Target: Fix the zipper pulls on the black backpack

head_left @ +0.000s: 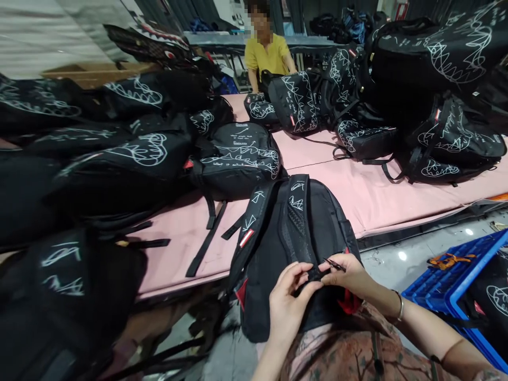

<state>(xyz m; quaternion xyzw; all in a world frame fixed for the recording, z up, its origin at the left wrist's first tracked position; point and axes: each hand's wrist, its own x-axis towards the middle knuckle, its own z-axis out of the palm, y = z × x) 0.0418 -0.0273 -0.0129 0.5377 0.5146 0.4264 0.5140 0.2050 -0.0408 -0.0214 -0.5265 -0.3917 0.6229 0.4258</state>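
Observation:
A black backpack (265,248) lies with its back panel and shoulder straps facing up, at the table's front edge against my lap. White scribbled drawings mark its straps, and red shows at its sides. My left hand (291,296) pinches the lower end of the right-hand shoulder strap (299,238), near a small black strap adjuster (315,273). Close beside it, my right hand (349,275) is closed around a slim, dark, pointed tool (334,263), its fingertips at the same strap end. Fingers partly hide the adjuster, and the tool's exact kind is unclear.
Black backpacks with white drawings crowd the pink-covered table (381,206), including an upright backpack (242,159) just beyond mine. At the lower right stands a blue crate (436,286) with orange-handled scissors (450,260) on its rim. A person in yellow (268,55) is across the table.

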